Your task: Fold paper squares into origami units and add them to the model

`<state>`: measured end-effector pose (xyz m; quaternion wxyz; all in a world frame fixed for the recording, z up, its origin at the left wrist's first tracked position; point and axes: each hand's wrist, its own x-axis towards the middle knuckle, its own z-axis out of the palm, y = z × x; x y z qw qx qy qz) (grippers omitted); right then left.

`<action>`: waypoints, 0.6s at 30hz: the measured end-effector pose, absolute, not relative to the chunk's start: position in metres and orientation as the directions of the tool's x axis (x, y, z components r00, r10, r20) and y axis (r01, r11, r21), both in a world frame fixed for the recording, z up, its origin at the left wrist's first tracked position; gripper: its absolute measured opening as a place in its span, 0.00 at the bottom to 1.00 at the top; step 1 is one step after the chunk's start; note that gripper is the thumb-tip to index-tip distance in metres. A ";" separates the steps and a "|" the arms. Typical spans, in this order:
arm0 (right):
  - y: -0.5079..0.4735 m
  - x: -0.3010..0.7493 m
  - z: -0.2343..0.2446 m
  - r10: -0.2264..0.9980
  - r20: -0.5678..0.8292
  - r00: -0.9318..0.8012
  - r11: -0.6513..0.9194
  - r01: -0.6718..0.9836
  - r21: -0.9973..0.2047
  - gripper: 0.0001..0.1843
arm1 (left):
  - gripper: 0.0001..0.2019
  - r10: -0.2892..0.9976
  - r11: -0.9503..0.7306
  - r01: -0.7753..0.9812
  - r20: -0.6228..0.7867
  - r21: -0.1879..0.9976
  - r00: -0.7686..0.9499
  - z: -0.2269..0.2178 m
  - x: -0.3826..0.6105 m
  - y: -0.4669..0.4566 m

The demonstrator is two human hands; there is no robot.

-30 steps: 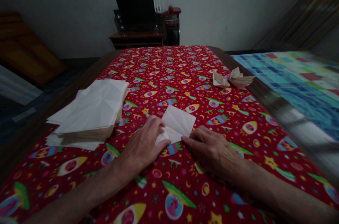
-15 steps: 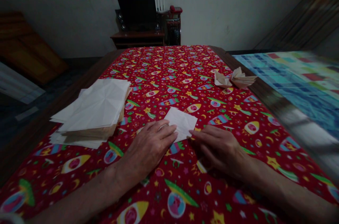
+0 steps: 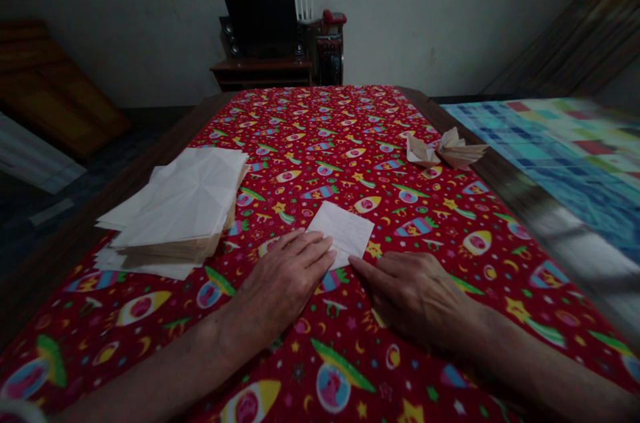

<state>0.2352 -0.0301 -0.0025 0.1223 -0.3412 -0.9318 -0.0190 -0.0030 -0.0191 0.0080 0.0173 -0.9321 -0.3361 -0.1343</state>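
Observation:
A small square of folded white paper (image 3: 345,228) lies on the red patterned tablecloth, turned with one corner away from me. Flat on its left part rests my left hand (image 3: 287,273), open, with the fingers stretched out and covering that side. At the paper's near right edge my right hand (image 3: 417,290) touches with an extended index finger. The other fingers of that hand bend loosely underneath, partly hidden, and nothing shows in its grip.
To the left a stack of creased paper sheets (image 3: 185,193) sits on the cloth. Folded paper shapes (image 3: 457,148) stand near the table's right edge. A screen (image 3: 263,20) is against the back wall, and a patterned bed (image 3: 545,143) lies to the right.
My right hand has shifted slightly left and nearer along the paper's edge, its index finger now stretched out. My left hand remains nearly still on the paper.

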 end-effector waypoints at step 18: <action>-0.030 0.235 -0.001 0.672 0.159 -0.723 0.740 0.663 -0.115 0.14 | 0.19 0.635 -0.769 0.635 0.184 0.066 0.750 0.008 0.009 -0.033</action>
